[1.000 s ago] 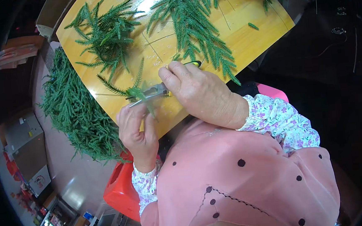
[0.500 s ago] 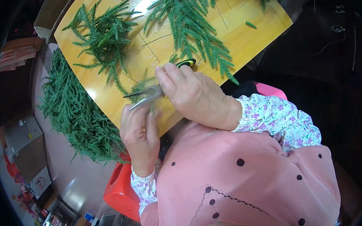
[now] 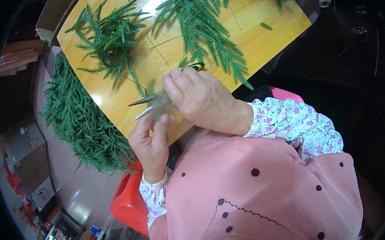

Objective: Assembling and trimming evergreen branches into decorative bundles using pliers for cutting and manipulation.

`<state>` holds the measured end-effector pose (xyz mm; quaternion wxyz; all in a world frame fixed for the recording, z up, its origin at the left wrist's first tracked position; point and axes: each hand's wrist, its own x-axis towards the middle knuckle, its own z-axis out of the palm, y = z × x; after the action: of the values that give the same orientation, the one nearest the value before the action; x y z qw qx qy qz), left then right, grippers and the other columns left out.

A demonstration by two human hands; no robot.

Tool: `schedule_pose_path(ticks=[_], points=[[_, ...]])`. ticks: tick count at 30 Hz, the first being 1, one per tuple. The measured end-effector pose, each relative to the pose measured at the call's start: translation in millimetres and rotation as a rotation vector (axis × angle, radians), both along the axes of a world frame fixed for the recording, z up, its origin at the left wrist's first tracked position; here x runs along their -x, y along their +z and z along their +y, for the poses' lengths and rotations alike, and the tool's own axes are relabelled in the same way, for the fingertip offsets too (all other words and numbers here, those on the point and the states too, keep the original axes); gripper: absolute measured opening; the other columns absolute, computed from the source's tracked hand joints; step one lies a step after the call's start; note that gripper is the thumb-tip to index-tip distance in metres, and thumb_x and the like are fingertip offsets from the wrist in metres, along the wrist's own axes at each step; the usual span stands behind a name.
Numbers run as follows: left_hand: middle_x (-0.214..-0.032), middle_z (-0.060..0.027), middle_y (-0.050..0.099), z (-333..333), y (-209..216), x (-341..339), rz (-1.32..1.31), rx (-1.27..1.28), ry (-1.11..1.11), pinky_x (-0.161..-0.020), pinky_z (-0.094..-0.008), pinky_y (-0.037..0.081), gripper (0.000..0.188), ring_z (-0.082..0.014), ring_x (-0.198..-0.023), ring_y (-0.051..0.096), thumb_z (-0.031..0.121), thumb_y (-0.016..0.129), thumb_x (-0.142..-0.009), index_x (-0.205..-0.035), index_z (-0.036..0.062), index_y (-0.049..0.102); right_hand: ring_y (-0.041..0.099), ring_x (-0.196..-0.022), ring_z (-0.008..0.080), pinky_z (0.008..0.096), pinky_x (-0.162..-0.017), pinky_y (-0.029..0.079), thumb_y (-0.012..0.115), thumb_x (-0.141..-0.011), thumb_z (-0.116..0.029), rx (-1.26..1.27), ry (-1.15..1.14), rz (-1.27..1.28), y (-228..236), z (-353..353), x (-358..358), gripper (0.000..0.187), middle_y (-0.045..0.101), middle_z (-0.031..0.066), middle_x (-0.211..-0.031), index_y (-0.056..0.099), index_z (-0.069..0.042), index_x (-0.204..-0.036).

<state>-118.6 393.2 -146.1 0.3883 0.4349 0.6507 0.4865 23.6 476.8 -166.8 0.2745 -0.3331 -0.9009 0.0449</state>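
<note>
My right hand (image 3: pixel 204 99) grips long-nose pliers (image 3: pixel 153 104) by the handle, which shows a black and yellow-green end. Their grey jaws are spread and point left, just over the fingertips of my left hand (image 3: pixel 149 143). The left thumb and fingers are curled together around a thin green sprig (image 3: pixel 151 86), which is blurred and partly covered by the pliers. Ahead of my hands, a bunch of green artificial fir sprigs (image 3: pixel 111 43) lies on the left of the yellow wooden table (image 3: pixel 258 39). A longer fir branch (image 3: pixel 204 30) lies right of it.
A large heap of green garland (image 3: pixel 83 118) stands beside the table's left edge. Below it is a red plastic stool (image 3: pixel 129 200). One small cut sprig (image 3: pixel 266 26) lies at the table's right. Another person's hand (image 3: pixel 325 0) shows at the far right.
The pliers and my right hand have shifted slightly left and down. My left thumb has moved toward its fingers under the jaws. Another person's hand has appeared at the far right.
</note>
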Motion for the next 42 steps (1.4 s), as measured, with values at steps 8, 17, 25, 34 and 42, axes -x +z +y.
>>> schedule_pose_path(ticks=[8, 17, 25, 34, 42], points=[[-0.075, -0.0036, 0.067, -1.2, 9.4, 7.9, 0.039, 0.122, -0.011, -0.062, -0.0205, 0.044, 0.017, -0.006, -0.066, 0.057, 0.005, 0.06, -0.088, -0.101, -0.0052, 0.065, 0.052, -0.077, 0.0206, 0.0307, -0.065, 0.045, 0.056, -0.074, -0.014, -0.102, 0.1, 0.011, -5.4, 10.6, 2.7, 0.026, 0.052, 0.0069, -0.081, 0.056, 0.001, -0.095], [-0.075, -0.004, 0.067, 4.0, 30.3, 2.2, 0.051, 0.065, -0.001, -0.063, -0.0206, 0.044, 0.018, -0.0059, -0.069, 0.057, 0.005, 0.06, -0.089, -0.102, -0.0055, 0.064, 0.055, -0.073, 0.0255, 0.0346, -0.063, 0.047, 0.056, -0.074, -0.011, 0.084, 0.174, 0.119, 13.2, 24.1, 0.3, 0.013, 0.054, 0.009, -0.078, 0.051, -0.004, -0.083], [-0.08, -0.0047, 0.067, 18.3, 49.9, 4.5, -0.092, -0.021, -0.043, -0.061, -0.0202, 0.045, 0.02, -0.0072, -0.071, 0.059, 0.005, 0.059, -0.089, -0.106, -0.0045, 0.063, 0.059, -0.07, 0.0294, 0.038, -0.059, 0.047, 0.065, -0.075, -0.012, 0.294, 0.145, 0.28, 35.0, 35.3, -2.1, 0.018, 0.057, 0.0107, -0.075, 0.054, -0.005, -0.087], [-0.089, -0.007, 0.067, 20.8, 126.4, 75.6, 0.139, -0.306, 0.244, -0.058, -0.0212, 0.046, 0.024, -0.0094, -0.073, 0.061, 0.002, 0.057, -0.09, -0.114, -0.0035, 0.059, 0.06, -0.072, 0.0324, 0.0372, -0.062, 0.047, 0.071, -0.081, -0.018, 0.679, -0.289, 0.395, 107.0, 66.1, -28.6, 0.024, 0.061, 0.0124, -0.08, 0.059, -0.005, -0.096], [-0.097, -0.0141, 0.061, 112.9, 135.3, 142.5, 0.909, -0.446, 0.256, -0.075, -0.0346, 0.049, 0.042, -0.0255, -0.081, 0.06, 0.013, 0.069, -0.083, -0.118, -0.0004, 0.051, 0.058, -0.077, 0.0323, 0.0401, -0.064, 0.046, 0.07, -0.079, -0.012, -0.065, -0.396, 0.093, 116.6, 95.6, -25.9, 0.025, 0.058, 0.0137, -0.082, 0.054, -0.003, -0.095]])
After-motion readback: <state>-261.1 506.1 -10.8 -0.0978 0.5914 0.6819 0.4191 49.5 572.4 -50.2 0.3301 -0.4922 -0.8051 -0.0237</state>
